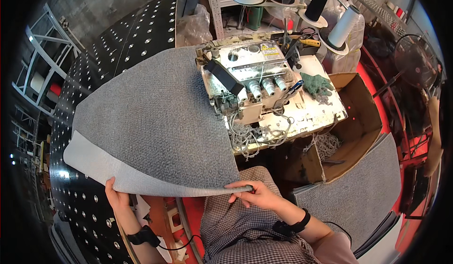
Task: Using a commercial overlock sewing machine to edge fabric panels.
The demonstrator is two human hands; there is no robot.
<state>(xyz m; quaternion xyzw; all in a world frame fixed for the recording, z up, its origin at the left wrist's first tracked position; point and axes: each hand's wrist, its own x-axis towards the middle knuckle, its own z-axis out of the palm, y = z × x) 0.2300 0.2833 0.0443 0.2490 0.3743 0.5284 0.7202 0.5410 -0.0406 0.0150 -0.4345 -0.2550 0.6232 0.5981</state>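
Note:
A large grey carpet mat (155, 108) lies across the black studded table, its far right edge against an overlock sewing machine (255, 77). Along the near side, its edge is turned up so the pale ribbed backing (94, 162) shows. My left hand (118, 198) grips this near edge, the thumb over the backing and the other fingers mostly hidden. At the near right corner my right hand (257, 195) pinches the mat's rim between thumb and fingers.
Thread cones, including a white cone (343, 27), stand behind the machine. A green glove (317, 85) lies on its worn white top. On the right are a cardboard box (358, 122) with thread waste, stacked grey mats (358, 193) and a fan (415, 61).

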